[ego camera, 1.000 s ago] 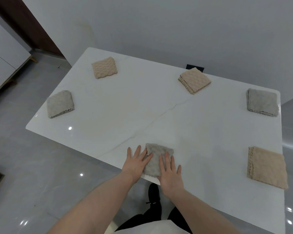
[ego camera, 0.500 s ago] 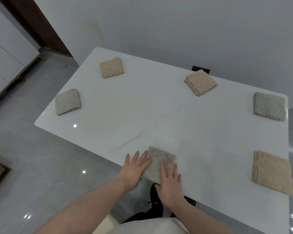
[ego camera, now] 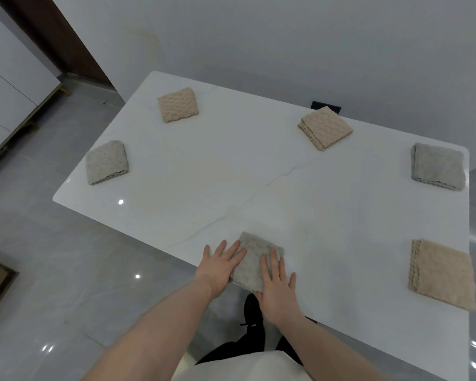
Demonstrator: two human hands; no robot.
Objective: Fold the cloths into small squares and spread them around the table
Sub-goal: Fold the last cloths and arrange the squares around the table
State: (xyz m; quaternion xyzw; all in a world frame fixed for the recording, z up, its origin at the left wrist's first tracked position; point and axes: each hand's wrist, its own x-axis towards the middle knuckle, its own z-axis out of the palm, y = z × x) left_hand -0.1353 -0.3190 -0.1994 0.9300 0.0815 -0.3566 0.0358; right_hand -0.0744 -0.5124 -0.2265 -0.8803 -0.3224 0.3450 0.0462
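A folded grey cloth [ego camera: 254,258] lies at the near edge of the white table [ego camera: 300,202]. My left hand [ego camera: 220,266] lies flat with straight fingers on the cloth's left side. My right hand [ego camera: 278,287] presses flat on its right side. Other folded squares sit spread around the table: a grey cloth [ego camera: 107,162] at the left, a beige cloth [ego camera: 178,105] at the far left, a beige cloth [ego camera: 325,128] at the far middle, a grey cloth [ego camera: 437,169] at the far right, and a beige cloth [ego camera: 440,273] at the near right.
A white cabinet [ego camera: 8,86] stands at the left on the glossy grey tiled floor [ego camera: 52,270]. A grey wall [ego camera: 286,37] runs behind the table. My black shoe [ego camera: 253,314] shows below the table's near edge.
The camera view has shifted a little, so the table sits further right in the frame. Both hands stay flat on the near grey cloth.
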